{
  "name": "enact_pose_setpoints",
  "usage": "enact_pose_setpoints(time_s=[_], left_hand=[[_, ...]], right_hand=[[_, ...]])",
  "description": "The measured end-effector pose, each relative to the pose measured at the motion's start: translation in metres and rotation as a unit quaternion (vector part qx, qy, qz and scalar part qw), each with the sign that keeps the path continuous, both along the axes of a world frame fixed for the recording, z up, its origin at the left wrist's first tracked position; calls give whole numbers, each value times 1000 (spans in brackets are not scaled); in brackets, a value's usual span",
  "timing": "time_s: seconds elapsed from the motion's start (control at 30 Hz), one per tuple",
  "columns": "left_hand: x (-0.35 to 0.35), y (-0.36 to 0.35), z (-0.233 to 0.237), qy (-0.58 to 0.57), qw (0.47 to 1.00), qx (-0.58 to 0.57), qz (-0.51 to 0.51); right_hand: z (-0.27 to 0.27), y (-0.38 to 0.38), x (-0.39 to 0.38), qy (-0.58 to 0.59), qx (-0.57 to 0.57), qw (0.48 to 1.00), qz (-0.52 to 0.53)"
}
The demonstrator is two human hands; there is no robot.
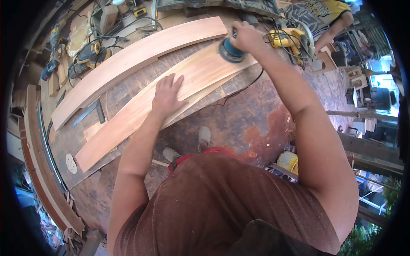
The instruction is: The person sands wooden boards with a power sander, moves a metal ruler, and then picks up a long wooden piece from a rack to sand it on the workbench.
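A long wooden board lies slantwise along the near side of the workbench. My left hand rests flat on the middle of this board, fingers spread. At the board's far right end, my right hand is wrapped round the top of a teal orbital sander. The sander's round pad sits on the wood, and its cord drops over the bench edge. Beyond lies a second, thicker curved board, apart from both hands. Part of another thin piece shows beneath the near board.
On the workbench are a square, a perforated sanding disc and a yellow-black power tool. A yellow circular saw stands at the right, near another person's arm. A yellow bucket is on the floor.
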State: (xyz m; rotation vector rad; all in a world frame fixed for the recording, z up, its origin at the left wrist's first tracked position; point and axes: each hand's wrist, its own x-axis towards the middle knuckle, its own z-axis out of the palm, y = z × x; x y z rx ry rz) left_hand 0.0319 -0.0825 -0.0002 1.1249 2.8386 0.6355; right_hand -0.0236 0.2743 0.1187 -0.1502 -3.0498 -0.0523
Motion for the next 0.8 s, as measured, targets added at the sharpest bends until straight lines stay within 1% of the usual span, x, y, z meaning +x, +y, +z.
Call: enact_pose_setpoints(time_s=[0.03, 0.07, 0.1, 0.13, 0.17, 0.2, 0.27, 0.3, 0.37, 0.4, 0.47, 0.5, 0.53, 0.57, 0.6, 0.67, 0.8], left_hand=[[0, 0, -1, -1, 1000, 2, -1], [-1, 1, 1, -1, 1000, 4, -3], [-1, 1, 1, 0, 1000, 4, -3], [-1, 2, 3, 1, 1000, 1, -2], [-1, 2, 4, 2, 1000, -2, -2], [-1, 2, 4, 1, 1000, -2, -1], [1, 4, 2, 11, 1000, -20, 5], [2, 4, 1, 8, 1000, -20, 2], [1, 4, 3, 12, 1000, -15, -1], [1, 4, 3, 10, 1000, -21, -6], [1, 4, 5, 9, 1000, -25, 2], [1, 4, 6, 13, 1000, -29, -1], [0, 4, 5, 10, 1000, -21, 0], [1, 3, 3, 5, 1000, -13, 1], [1, 2, 1, 8, 1000, -15, 1], [0, 2, -1, 13, 1000, 14, -5], [0, 3, -1, 19, 1000, -1, -2]], right_hand=[[2, 11, -1, -11, 15, 999, -33], [2, 21, -3, -9, 15, 999, -32], [2, 31, -5, -17, 18, 998, -66], [5, 32, -3, -27, 20, 995, -99], [7, 33, -1, -39, 20, 993, -111], [5, 30, 0, -39, 20, 993, -111], [5, 14, 7, -37, 22, 997, -69], [3, 3, 11, -39, 22, 996, -71], [8, -33, 17, -34, -30, 999, -15], [10, -53, 19, -37, -36, 998, -20], [13, -84, 24, -54, -46, 997, 30], [12, -89, 27, -50, -50, 997, 27], [10, -92, 27, -16, -33, 999, 41], [6, -93, 28, 16, -16, 998, 55], [4, -88, 27, 19, -18, 998, 55], [1, -64, 22, 5, -65, 997, 35], [5, -21, 20, -21, -36, 999, 5]])
